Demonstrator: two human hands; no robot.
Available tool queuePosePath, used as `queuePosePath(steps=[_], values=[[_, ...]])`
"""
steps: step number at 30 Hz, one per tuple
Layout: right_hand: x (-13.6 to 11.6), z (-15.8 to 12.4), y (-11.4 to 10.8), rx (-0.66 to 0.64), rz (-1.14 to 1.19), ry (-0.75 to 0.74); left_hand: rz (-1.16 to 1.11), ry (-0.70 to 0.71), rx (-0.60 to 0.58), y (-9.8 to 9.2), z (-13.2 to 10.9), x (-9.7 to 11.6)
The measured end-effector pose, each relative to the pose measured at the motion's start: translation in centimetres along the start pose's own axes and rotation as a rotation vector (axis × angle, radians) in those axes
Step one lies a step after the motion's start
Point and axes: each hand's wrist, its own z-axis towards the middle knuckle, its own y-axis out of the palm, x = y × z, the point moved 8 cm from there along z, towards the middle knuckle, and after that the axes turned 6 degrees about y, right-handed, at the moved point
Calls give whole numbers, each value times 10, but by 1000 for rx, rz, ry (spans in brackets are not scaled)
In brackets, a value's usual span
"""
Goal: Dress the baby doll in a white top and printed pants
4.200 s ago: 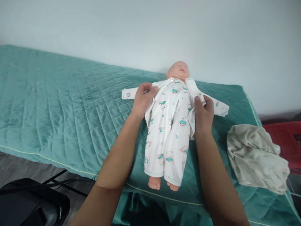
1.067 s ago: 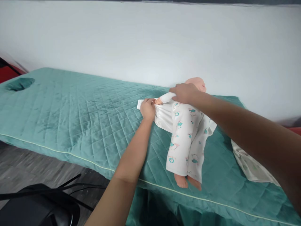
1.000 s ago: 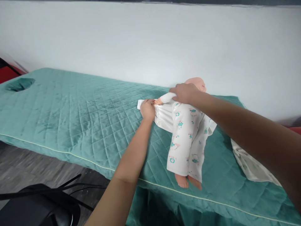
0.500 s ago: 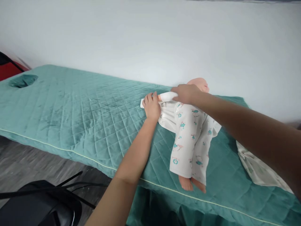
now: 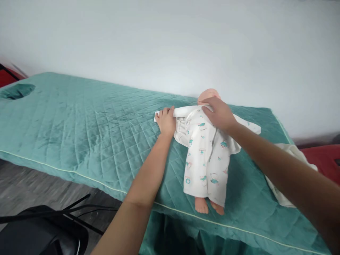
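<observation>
The left hand (image 5: pixel 166 120) lies flat, fingers together, on the sleeve (image 5: pixel 182 111) of the romper (image 5: pixel 204 156); the doll (image 5: pixel 208 95) lies just right of it on the teal mat (image 5: pixel 79 117), chest under the right hand (image 5: pixel 218 114), whose grip I cannot tell

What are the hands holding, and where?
Left hand on the romper's sleeve end, right hand on its chest by the collar; grip cannot be told.

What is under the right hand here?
The right hand lies on the upper chest of the doll, over the white printed romper. The neckline beneath it is covered, so any fastening there cannot be seen.
</observation>
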Motion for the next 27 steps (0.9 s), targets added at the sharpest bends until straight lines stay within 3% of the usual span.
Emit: queuePosePath(steps=[3, 6, 10, 15, 17, 19, 23, 27], values=[[64, -42, -21, 215, 11, 175, 1, -26, 17, -2, -1, 1], [111, -71, -10, 182, -114, 264, 8, -10, 19, -3, -4, 7], [130, -85, 7, 195, -217, 321, 26, 46, 68, -12, -17, 16], [137, -85, 0, 331, -164, 406, -178, 196, 195, -36, -30, 44], [147, -87, -6, 364, -129, 469, -328, 275, 204, -45, -25, 70], [154, -88, -8, 364, -103, 501, -408, 389, 118, -47, -14, 110], [158, -87, -7, 347, -49, 498, -278, 609, -215, -29, 12, 199], [161, -88, -7, 373, -3, 517, -8, 697, -528, 6, 24, 253]])
